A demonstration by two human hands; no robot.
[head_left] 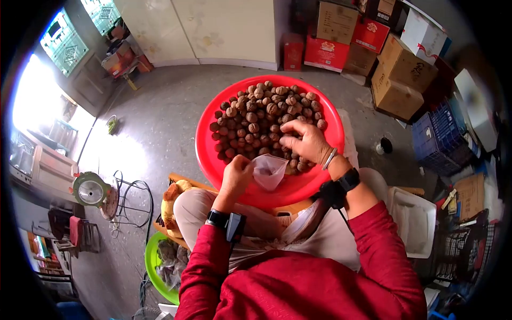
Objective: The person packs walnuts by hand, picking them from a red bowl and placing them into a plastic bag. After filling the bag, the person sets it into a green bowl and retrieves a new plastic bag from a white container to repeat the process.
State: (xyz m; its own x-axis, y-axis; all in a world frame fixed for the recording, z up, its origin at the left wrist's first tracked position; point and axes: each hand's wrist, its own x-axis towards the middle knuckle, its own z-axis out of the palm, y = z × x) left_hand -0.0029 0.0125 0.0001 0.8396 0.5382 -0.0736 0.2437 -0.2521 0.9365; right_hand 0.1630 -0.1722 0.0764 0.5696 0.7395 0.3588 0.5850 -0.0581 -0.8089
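Pinching the translucent bag [269,172] over the red basin [203,152]: my left grip [237,175]. Above the basin's walnuts [254,128]: my right grip [308,141], closure unclear. One-sided support could let the bag's mouth collapse.

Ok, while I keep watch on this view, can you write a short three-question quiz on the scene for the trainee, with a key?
1. Which hand holds the clear bag?
2. True or false: the walnuts are heaped in the green basin.
3. Fill the gap: the white tray is on the ____ side of this view.

Key:
1. The left hand.
2. False; they are in the red basin.
3. Right.
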